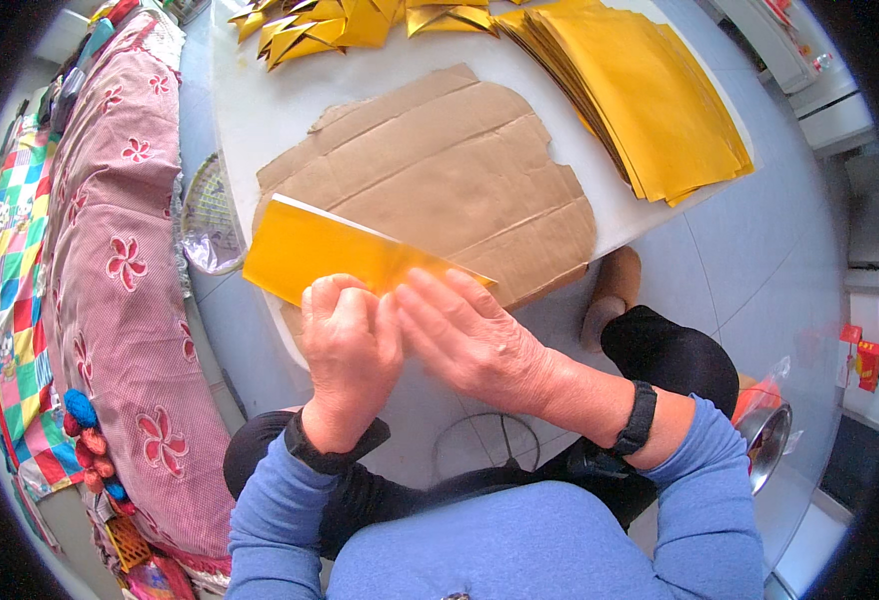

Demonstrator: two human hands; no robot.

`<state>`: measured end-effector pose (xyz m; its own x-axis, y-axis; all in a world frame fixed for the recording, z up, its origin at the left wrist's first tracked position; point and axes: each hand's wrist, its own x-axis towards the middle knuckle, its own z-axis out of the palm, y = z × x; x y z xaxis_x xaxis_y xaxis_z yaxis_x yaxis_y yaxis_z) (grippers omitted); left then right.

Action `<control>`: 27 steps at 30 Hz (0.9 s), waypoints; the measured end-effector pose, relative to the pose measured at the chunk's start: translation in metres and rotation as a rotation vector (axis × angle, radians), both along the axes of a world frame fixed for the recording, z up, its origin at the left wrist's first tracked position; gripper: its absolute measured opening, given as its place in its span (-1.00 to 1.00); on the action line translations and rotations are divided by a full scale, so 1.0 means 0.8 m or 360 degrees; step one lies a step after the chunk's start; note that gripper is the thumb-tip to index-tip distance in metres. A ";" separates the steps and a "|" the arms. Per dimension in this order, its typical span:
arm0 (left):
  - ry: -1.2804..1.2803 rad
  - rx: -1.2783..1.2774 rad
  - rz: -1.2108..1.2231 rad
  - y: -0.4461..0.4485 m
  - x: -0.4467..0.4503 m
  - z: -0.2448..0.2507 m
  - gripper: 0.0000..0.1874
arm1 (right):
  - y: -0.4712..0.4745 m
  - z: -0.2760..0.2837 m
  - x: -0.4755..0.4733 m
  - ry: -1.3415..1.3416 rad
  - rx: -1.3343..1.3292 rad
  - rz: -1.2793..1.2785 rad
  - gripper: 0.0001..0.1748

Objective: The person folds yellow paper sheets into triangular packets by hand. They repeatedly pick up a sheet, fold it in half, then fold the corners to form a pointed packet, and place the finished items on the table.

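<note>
A folded sheet of yellow-gold paper [319, 244] lies at a slant over the near left part of a flat piece of cardboard [432, 165]. Along its far edge runs a thin white strip. My left hand [353, 337] has its fingers curled at the paper's near edge and pinches it there. Flat across the right part of the paper rests my right hand [462, 330], fingers stretched out and slightly blurred, its thumb hidden. The two hands touch or nearly touch at the fingertips.
A thick stack of yellow-gold paper sheets [634, 97] sits on the white table [252, 97] at the far right. Several folded gold paper pieces [312, 34] are heaped at the far edge. A pink patterned cloth [109, 247] covers furniture on the left; a round basket [213, 217] stands beside the table.
</note>
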<state>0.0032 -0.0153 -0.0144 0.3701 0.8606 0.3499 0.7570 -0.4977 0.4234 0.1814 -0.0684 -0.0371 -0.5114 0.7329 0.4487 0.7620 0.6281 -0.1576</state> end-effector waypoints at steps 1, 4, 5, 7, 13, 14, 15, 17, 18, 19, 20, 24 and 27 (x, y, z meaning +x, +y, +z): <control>-0.0009 -0.0027 0.0014 0.000 0.000 0.000 -0.86 | 0.000 0.000 0.001 -0.0036 0.0008 0.0005 -0.43; -0.0100 0.0058 0.0092 -0.001 0.005 -0.003 -0.83 | 0.001 0.002 0.001 0.0013 -0.0017 0.0016 -0.44; -0.0044 0.0038 0.0065 -0.002 0.005 -0.003 -0.77 | 0.000 0.002 0.001 0.0055 -0.0035 0.0020 -0.45; 0.0053 -0.0002 0.0009 -0.004 0.004 -0.002 -0.65 | 0.000 0.003 0.002 0.0051 -0.0036 0.0021 -0.45; 0.0223 0.0050 -0.0050 -0.003 0.003 0.000 -0.61 | 0.001 0.003 0.002 0.0051 -0.0036 0.0029 -0.44; 0.0227 0.0043 -0.0052 -0.003 0.003 0.001 -0.61 | 0.001 0.003 0.002 0.0036 -0.0035 0.0024 -0.44; 0.0232 0.0037 -0.0054 -0.004 0.003 0.001 -0.61 | 0.001 0.003 0.001 0.0051 -0.0032 0.0027 -0.44; 0.0246 0.0035 -0.0064 -0.003 0.004 0.002 -0.61 | 0.001 0.002 0.001 0.0039 -0.0020 0.0021 -0.44; 0.0255 0.0040 -0.0071 -0.003 0.004 0.002 -0.61 | 0.002 0.002 0.001 0.0051 -0.0013 0.0024 -0.44; 0.0265 0.0046 -0.0077 -0.002 0.004 0.002 -0.60 | 0.002 0.003 0.001 0.0052 -0.0003 0.0024 -0.44; 0.0274 0.0044 -0.0076 -0.002 0.004 0.003 -0.60 | 0.002 0.003 0.001 0.0047 0.0008 0.0018 -0.44; 0.0314 0.0043 -0.0083 -0.002 0.005 0.004 -0.58 | 0.002 0.005 0.002 0.0058 -0.0006 0.0029 -0.45; 0.0357 0.0052 -0.0093 -0.002 0.006 0.005 -0.58 | 0.002 0.006 0.004 0.0050 -0.0029 0.0037 -0.45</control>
